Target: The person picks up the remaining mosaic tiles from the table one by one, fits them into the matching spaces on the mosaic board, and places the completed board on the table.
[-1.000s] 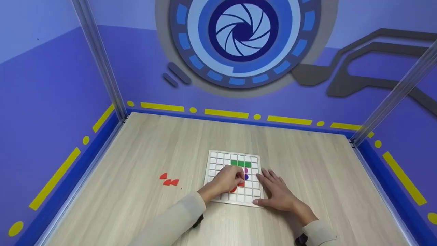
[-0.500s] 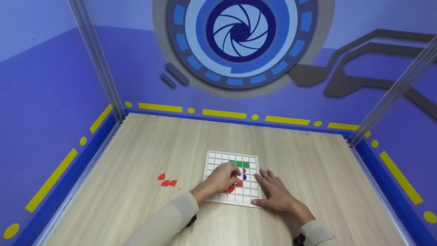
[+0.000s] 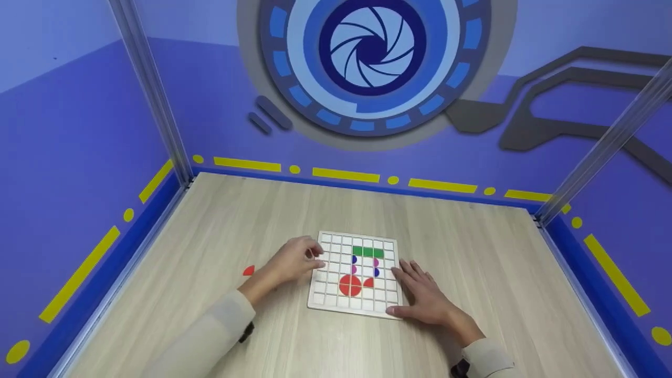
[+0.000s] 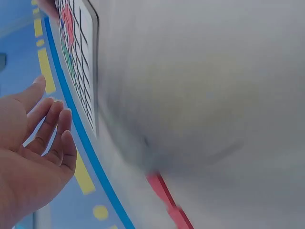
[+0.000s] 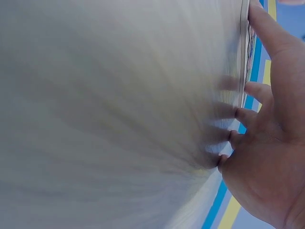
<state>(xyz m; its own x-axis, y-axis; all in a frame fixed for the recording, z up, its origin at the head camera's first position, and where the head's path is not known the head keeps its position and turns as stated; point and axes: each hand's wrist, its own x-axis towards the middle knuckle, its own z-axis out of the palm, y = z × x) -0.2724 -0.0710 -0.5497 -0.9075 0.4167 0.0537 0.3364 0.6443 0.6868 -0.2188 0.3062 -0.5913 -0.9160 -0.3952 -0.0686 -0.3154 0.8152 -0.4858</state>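
Observation:
A white square grid board (image 3: 331, 302) lies on the table. It carries a green bar (image 3: 368, 252), small purple and pink half-rounds (image 3: 376, 262), a red circle of quarter pieces (image 3: 350, 285) and one lone red quarter piece (image 3: 369, 282) beside it. My left hand (image 3: 292, 258) hovers at the board's left edge, fingers loosely bent and holding nothing, as the left wrist view confirms. Fingers spread, my right hand (image 3: 426, 296) rests along the board's right edge, its thumb touching the near right corner.
Left of the board lie loose red quarter pieces (image 3: 249, 271); my left forearm hides some in the head view. The left wrist view shows red pieces (image 4: 164, 191) on the table. Purple-blue panels (image 3: 336, 152) wall the table at the back and sides.
My left hand has moved left, off the middle of the board to its left edge, uncovering the red circle and the half-rounds. The right hand keeps its place.

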